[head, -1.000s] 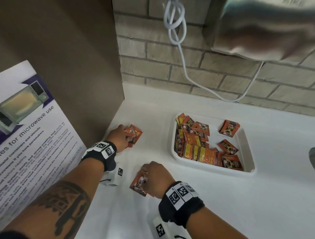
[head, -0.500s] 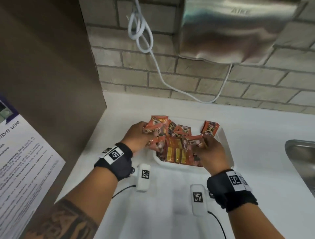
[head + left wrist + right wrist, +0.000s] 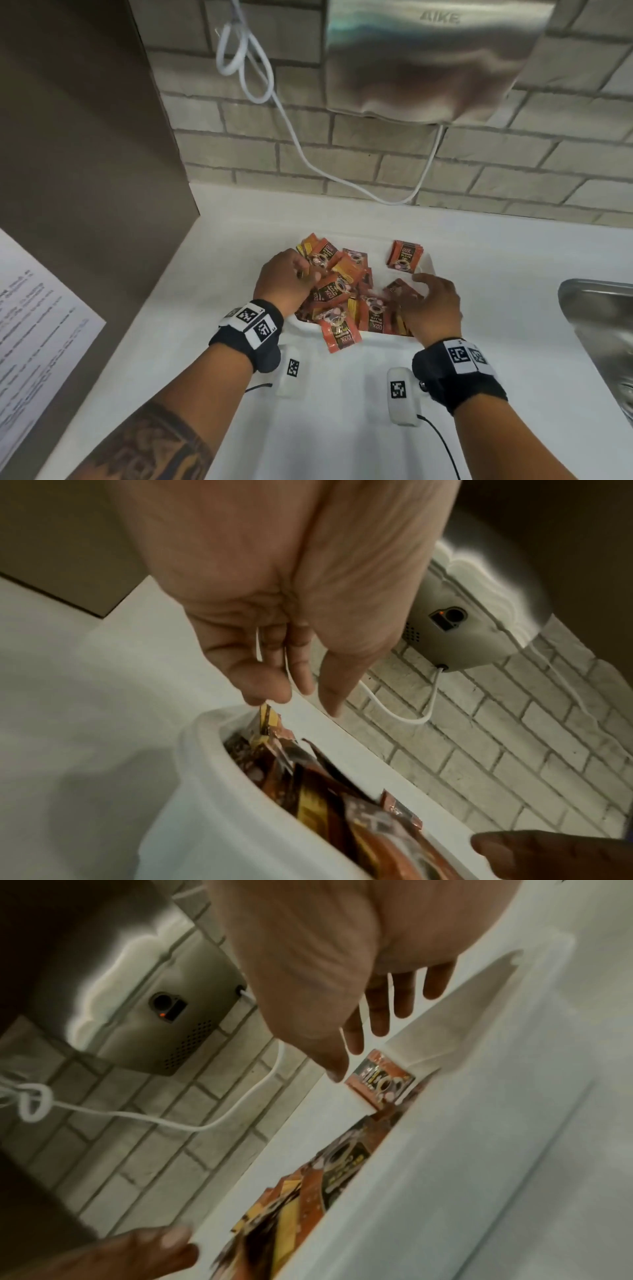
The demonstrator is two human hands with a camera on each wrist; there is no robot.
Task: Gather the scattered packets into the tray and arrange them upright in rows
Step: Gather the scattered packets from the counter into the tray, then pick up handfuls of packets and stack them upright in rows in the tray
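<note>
A white tray (image 3: 380, 338) on the white counter holds a loose heap of orange and yellow packets (image 3: 342, 291). They lie flat or tilted, not in rows. One packet (image 3: 339, 334) hangs over the tray's front rim, and another packet (image 3: 405, 255) leans at the back right corner. My left hand (image 3: 305, 274) is over the tray's left side with loose fingers touching the heap; in the left wrist view my left hand (image 3: 298, 699) points its fingers down, one tip at a yellow packet edge (image 3: 265, 718). Spread and empty, my right hand (image 3: 421, 284) hovers over the tray's right side, as my right hand (image 3: 363, 1042) also shows.
A steel hand dryer (image 3: 435, 58) hangs on the brick wall above the tray, with a white cable (image 3: 301, 150) looping down. A steel sink (image 3: 603, 325) lies to the right. A brown panel (image 3: 85, 137) and a printed poster (image 3: 34, 325) stand at the left.
A second ago both hands gripped packets on the counter left of the tray. They carried them over the tray, and now the packets lie on the heap and both hands have let go.
</note>
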